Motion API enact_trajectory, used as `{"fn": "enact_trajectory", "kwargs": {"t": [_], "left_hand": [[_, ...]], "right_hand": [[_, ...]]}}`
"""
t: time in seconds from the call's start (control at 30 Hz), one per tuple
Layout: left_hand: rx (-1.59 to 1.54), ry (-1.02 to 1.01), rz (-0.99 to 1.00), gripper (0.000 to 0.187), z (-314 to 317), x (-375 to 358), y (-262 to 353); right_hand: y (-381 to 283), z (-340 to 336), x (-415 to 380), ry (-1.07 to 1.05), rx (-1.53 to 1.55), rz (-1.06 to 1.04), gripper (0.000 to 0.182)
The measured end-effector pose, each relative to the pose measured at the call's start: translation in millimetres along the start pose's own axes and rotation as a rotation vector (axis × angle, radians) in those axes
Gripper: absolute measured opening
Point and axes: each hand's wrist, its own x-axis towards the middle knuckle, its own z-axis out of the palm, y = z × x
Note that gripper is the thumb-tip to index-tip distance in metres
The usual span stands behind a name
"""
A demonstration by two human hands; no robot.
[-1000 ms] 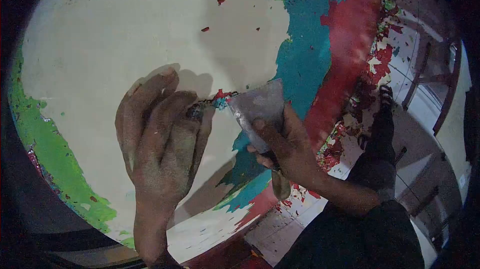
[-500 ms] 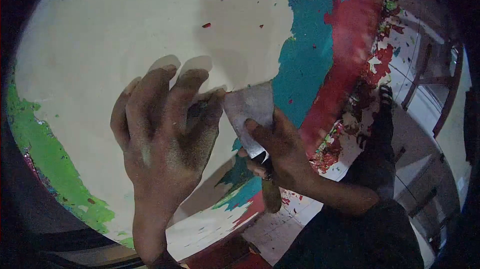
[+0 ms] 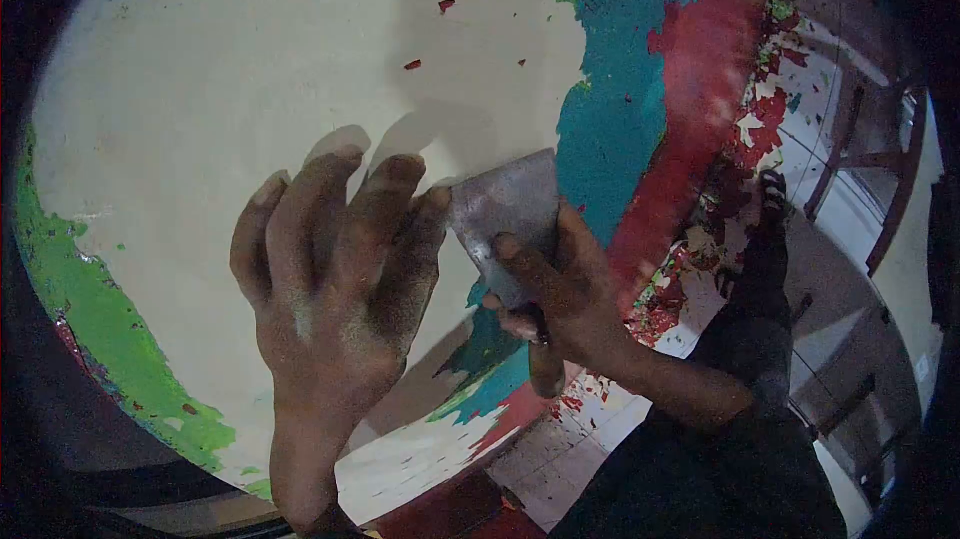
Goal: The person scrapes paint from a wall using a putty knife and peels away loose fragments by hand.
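My right hand (image 3: 575,289) grips a paint scraper (image 3: 508,214) with a wide metal blade, thumb lying along the blade and handle pointing down beneath the fingers. The blade's front edge overlaps the cream-coloured wall surface (image 3: 200,119), close to the border of a teal patch (image 3: 610,109). To its left, my left hand (image 3: 335,289) is open, back toward me, fingers bent and apart over the cream surface. Its rightmost fingertip is right at the blade's left corner. Shadows of both hands fall on the surface.
Right of the teal runs a red painted band (image 3: 705,69). Green paint (image 3: 110,329) borders the lower left. Paint flakes (image 3: 655,309) litter the tiled floor (image 3: 560,439). My dark-clothed leg (image 3: 700,479) and a sandalled foot (image 3: 772,189) are at the right.
The scraper has shifted slightly and tilted, showing more of its blade, with the handle drawn up and under my right hand. My left hand has moved slightly down, its fingers still bent.
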Motion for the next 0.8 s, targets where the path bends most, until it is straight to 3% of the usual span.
{"fn": "enact_trajectory", "kwargs": {"t": [0.1,0.27,0.4,0.67,0.8], "left_hand": [[-0.119,0.017,-0.122,0.03,-2.4,0.8,1.9],[-0.145,0.121,0.024,0.034,4.1,-1.9,-7.5],[-0.294,0.174,0.026,0.036,-3.0,-5.6,-14.2],[-0.097,0.131,0.0,0.035,4.1,0.6,-4.4],[-0.068,0.069,-0.019,0.038,3.1,-2.5,-3.9]], "right_hand": [[-9.6,-0.1,0.9,-0.014,-0.07,-0.07,0.03],[-27.5,-3.6,3.6,-0.039,-0.251,-0.15,0.031],[-27.7,-15.2,-3.0,-0.032,-0.258,-0.074,0.031],[-14.7,-6.9,-3.5,0.023,-0.257,0.119,0.032],[-8.3,-5.1,0.8,-0.015,-0.198,0.105,0.028]]}}
